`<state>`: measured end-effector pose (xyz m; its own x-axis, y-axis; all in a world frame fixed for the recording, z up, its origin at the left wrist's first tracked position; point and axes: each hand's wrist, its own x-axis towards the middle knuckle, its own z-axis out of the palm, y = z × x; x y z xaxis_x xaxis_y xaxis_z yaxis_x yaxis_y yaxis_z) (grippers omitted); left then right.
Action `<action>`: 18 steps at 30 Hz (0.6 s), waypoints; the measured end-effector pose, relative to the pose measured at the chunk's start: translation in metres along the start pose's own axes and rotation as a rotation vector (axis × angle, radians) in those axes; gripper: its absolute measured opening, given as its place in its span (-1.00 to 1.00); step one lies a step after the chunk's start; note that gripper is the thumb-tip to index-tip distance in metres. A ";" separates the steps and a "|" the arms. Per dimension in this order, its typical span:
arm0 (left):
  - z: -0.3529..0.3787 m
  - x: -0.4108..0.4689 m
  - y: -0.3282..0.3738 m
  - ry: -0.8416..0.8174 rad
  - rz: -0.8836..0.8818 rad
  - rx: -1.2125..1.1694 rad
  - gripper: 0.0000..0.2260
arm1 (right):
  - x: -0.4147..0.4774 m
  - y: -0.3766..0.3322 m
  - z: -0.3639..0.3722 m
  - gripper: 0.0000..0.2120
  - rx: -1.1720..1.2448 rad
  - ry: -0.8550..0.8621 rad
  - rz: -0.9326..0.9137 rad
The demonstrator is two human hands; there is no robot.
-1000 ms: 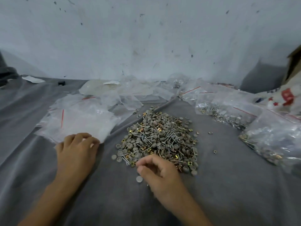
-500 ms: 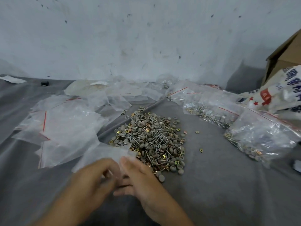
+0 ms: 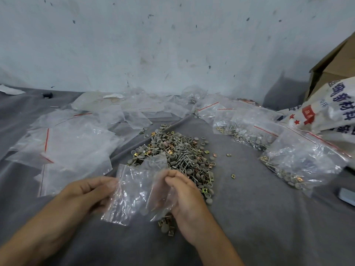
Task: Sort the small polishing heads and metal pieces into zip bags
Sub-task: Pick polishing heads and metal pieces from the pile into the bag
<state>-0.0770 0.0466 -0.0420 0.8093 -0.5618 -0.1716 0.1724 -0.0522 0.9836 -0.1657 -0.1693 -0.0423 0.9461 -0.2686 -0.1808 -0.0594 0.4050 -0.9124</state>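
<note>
Plastic zip bag, small, clear and crinkled (image 3: pixel 134 192): you are holding it between both hands just above the grey cloth (image 3: pixel 249 217), at the near edge of the heap. Your left hand (image 3: pixel 86 191) is pinching its left edge between thumb and curled fingers. Your right hand (image 3: pixel 184 192) is gripping the right side with bunched fingertips, partly behind the film.

The heap of grey round polishing heads on pins, mixed with brass-coloured square metal pieces (image 3: pixel 176 156), is sitting just beyond the bag. A small stray cluster of the same bits (image 3: pixel 167 226) is lying by the bag's lower edge, beside your right wrist.

Risks as I am reading them:
- The film is wrinkling and glaring, so I cannot tell whether the mouth is open or which end it is on. If you are filling blind, pieces are likely going onto the cloth.
- Pins in the heap are pointing every way, so a pin tip could pierce the thin film.
- Your right wrist is hovering near the stray cluster, so a sweep could scatter it.
- The empty clear bags (image 3: pixel 73 146) are overlapping on your left, so you could grab two at once.
- The filled clear bags (image 3: pixel 299 162) are lying close on your right, so loose bits could roll under them and get missed.
</note>
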 end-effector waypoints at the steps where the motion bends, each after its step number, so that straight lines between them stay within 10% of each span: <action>1: 0.000 0.003 -0.002 0.035 -0.006 -0.033 -0.45 | 0.000 0.000 0.001 -0.68 0.018 0.019 0.009; 11: 0.000 0.002 0.002 0.115 0.005 -0.066 -0.79 | 0.005 0.007 0.001 -0.66 0.017 0.025 -0.003; 18: -0.034 0.012 0.011 0.534 0.333 -0.110 -0.77 | 0.004 0.014 -0.002 -0.89 -0.204 0.015 -0.011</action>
<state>-0.0466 0.0676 -0.0352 0.9929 -0.0426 0.1111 -0.1032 0.1551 0.9825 -0.1632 -0.1662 -0.0564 0.9424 -0.2855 -0.1740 -0.1133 0.2169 -0.9696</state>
